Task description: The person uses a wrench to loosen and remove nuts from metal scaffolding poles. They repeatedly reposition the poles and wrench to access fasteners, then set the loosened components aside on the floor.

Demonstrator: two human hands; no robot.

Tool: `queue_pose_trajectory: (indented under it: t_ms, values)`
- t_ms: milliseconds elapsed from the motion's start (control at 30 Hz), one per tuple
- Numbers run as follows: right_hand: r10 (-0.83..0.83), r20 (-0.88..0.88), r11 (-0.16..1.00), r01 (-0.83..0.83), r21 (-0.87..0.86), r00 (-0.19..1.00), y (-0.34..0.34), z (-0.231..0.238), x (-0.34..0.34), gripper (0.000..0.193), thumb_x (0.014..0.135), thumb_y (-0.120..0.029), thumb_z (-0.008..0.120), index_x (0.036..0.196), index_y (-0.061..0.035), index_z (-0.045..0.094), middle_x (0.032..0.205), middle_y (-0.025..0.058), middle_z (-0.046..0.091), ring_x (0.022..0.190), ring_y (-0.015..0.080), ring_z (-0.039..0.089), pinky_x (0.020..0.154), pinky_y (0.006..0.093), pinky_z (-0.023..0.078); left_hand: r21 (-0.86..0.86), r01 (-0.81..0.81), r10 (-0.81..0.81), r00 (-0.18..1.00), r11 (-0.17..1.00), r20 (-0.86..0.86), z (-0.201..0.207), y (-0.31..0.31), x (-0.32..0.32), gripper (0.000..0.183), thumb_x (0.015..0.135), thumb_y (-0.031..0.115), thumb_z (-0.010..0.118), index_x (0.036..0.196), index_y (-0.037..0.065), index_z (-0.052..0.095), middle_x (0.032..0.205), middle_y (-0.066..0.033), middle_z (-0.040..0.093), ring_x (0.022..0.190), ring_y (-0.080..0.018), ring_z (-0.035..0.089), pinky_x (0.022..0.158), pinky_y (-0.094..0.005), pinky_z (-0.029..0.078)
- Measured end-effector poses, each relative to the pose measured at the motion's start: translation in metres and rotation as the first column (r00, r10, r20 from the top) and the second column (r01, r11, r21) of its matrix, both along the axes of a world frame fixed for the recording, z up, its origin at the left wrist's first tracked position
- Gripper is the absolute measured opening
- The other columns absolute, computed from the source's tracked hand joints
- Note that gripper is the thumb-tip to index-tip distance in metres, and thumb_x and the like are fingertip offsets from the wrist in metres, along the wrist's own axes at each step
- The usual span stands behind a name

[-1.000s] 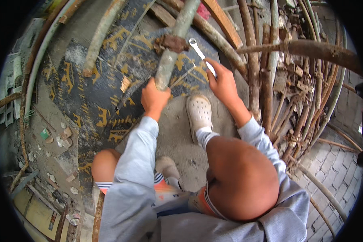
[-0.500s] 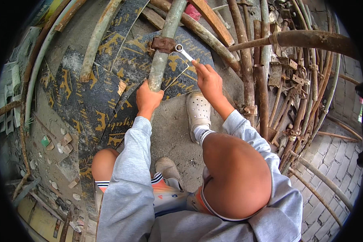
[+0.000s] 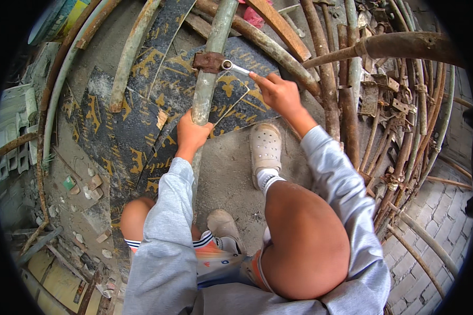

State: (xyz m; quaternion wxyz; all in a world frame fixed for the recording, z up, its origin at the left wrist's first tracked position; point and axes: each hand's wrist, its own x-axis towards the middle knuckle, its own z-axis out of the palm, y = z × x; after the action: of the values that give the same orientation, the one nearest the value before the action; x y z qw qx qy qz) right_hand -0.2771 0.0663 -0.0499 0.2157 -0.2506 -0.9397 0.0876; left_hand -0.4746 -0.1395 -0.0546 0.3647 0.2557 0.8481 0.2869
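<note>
The left hand (image 3: 192, 135) is wrapping the pipe (image 3: 203, 93). The right hand (image 3: 280, 96), curled closed, is holding a wrench (image 3: 239, 69) at the clamp (image 3: 208, 62), three o'clock side.

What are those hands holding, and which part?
Left hand: the pipe, on the near side of its rusty clamp. Right hand: the wrench, by the end away from the clamp.

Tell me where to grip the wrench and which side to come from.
I'd take the wrench by the outer end of its slim handle, coming from the right and near side, where the right hand holds it. Its ring end sits at the right edge of the rusty clamp, and the handle slants away from the pipe, so that end seems easiest to reach.
</note>
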Motion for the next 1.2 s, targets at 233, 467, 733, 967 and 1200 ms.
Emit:
queue_pose_trajectory:
  t_ms: [233,467,733,967,1200]
  values:
    - [0.255,0.31,0.95,-0.298,0.098,0.916,0.058,0.016,-0.012,0.033,0.091,-0.023,0.071,0.124,-0.0287,0.07,0.07,0.0025,0.06,0.049,0.0177,0.061,0.041,0.0342,0.048,0.019,-0.027,0.027,1.0,0.999,0.008,-0.004,-0.01,-0.009,0.043,0.07,0.013,0.076,0.111,0.004,0.069,0.094,-0.0158,0.074,0.088,-0.0312,0.073,0.079,-0.0402,0.056]
    - [0.307,0.108,0.814,-0.32,0.485,0.945,0.156,0.076,-0.152,0.019,0.085,-0.032,0.075,0.096,-0.0179,0.066,0.091,-0.0013,0.063,0.092,0.0214,0.063,0.083,0.0424,0.047,0.018,-0.071,0.069,0.996,0.997,0.06,0.001,-0.013,-0.009,0.049,0.07,0.018,0.077,0.117,0.005,0.068,0.099,-0.0188,0.074,0.094,-0.0344,0.073,0.084,-0.041,0.056]
    - [0.214,0.513,0.863,-0.407,0.3,0.831,0.141,0.071,-0.247,0.02,0.091,-0.013,0.056,0.106,-0.0001,0.06,0.089,0.019,0.069,0.079,0.0318,0.069,0.062,0.0384,0.055,-0.015,-0.002,0.003,0.999,1.0,0.037,0.001,0.004,0.0,0.051,0.069,0.02,0.08,0.117,0.006,0.067,0.103,-0.0205,0.074,0.098,-0.0403,0.071,0.084,-0.0469,0.056]
    - [0.509,0.234,0.86,-0.504,-0.084,0.828,-0.014,0.09,-0.242,0.041,0.09,-0.009,0.062,0.129,-0.0061,0.053,0.1,0.0158,0.057,0.083,0.0319,0.071,0.066,0.0388,0.061,-0.039,-0.038,0.04,0.997,0.998,0.061,0.007,-0.004,-0.006,0.05,0.07,0.02,0.08,0.117,0.006,0.068,0.105,-0.0201,0.074,0.1,-0.0398,0.07,0.084,-0.0449,0.056]
    - [0.453,-0.274,0.796,-0.523,-0.303,0.848,-0.061,0.064,-0.175,0.045,0.093,-0.041,0.064,0.127,-0.0129,0.056,0.088,0.0123,0.06,0.077,0.0343,0.065,0.071,0.0469,0.048,-0.025,0.118,-0.119,0.992,0.993,-0.034,-0.007,-0.003,0.011,0.062,0.075,0.028,0.082,0.129,0.003,0.063,0.126,-0.0177,0.068,0.12,-0.0304,0.063,0.099,-0.0405,0.049]
